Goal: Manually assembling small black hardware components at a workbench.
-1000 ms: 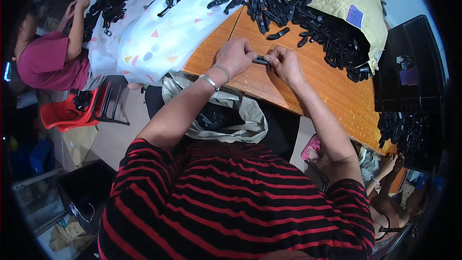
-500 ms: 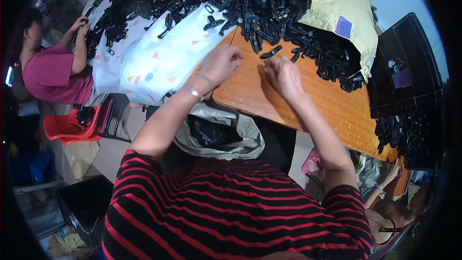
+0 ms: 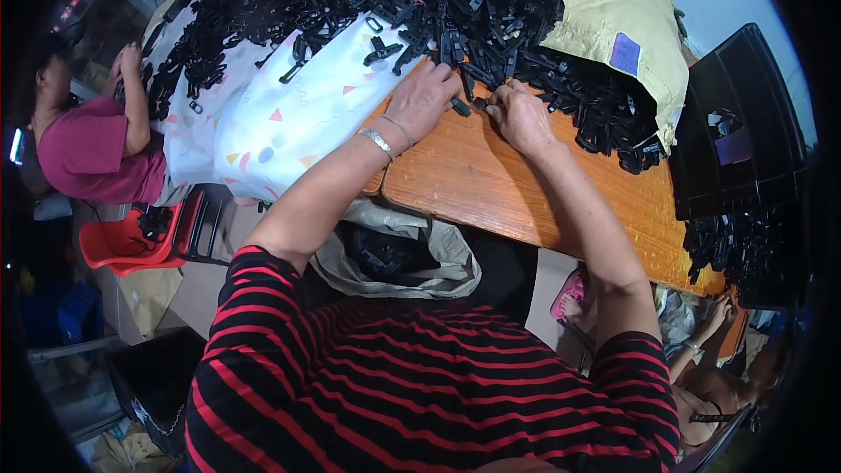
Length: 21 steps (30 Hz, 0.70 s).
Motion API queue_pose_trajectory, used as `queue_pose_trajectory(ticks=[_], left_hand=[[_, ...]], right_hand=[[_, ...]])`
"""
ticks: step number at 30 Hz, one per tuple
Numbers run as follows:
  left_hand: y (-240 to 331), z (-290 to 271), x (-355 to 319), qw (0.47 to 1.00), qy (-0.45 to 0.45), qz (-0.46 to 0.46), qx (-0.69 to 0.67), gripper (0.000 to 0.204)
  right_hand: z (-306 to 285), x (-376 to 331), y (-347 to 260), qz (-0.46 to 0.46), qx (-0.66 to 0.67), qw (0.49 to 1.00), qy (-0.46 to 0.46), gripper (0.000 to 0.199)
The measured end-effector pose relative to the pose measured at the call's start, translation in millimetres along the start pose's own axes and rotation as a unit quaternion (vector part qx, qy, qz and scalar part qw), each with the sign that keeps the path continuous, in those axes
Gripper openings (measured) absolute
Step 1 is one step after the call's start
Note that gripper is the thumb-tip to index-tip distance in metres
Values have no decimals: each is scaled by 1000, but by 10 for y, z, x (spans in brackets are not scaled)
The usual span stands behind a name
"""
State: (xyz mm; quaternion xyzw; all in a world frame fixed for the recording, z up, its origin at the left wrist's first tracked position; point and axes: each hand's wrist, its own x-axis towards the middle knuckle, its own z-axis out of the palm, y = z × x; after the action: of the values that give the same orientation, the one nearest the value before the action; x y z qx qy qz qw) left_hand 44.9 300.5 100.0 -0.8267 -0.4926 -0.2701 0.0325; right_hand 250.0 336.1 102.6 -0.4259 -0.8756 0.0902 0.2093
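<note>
Both my hands are over the near edge of a big heap of small, long black plastic parts (image 3: 473,0). My left hand (image 3: 422,101) is closed, and one black plastic part (image 3: 461,108) sticks out below its fingertips. Just to the right, my right hand (image 3: 521,118) is pinched at a dark plastic part (image 3: 480,104), mostly hidden by the fingers. The two hands are a short way apart, low over the brown wooden table (image 3: 473,166). The exact shape of either held part cannot be made out.
A white patterned cloth (image 3: 289,123) covers the table's left side. A yellowish sack (image 3: 613,17) spills parts at the right, beside a black crate (image 3: 740,123). An open woven bag (image 3: 438,267) sits below the table edge. Co-workers work at left (image 3: 96,140) and lower right (image 3: 701,359).
My left hand has moved forward and right to the heap's edge, and a black part now shows at its fingers. My right hand has closed around the part near it.
</note>
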Motion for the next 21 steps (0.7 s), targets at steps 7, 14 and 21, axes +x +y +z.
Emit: queue_pose_trajectory(ticks=[7, 14, 21], left_hand=[[18, -273, -310, 994, 37, -71, -70, 15], [53, -363, -367, 843, -102, -243, -469, 14], [178, -306, -281, 768, -74, -350, -532, 17]], right_hand=[[142, -221, -441, -24, 21, 998, -46, 16], [-107, -209, -579, -13, 112, 992, 59, 28], [-59, -318, -446, 39, 182, 983, 5, 16]])
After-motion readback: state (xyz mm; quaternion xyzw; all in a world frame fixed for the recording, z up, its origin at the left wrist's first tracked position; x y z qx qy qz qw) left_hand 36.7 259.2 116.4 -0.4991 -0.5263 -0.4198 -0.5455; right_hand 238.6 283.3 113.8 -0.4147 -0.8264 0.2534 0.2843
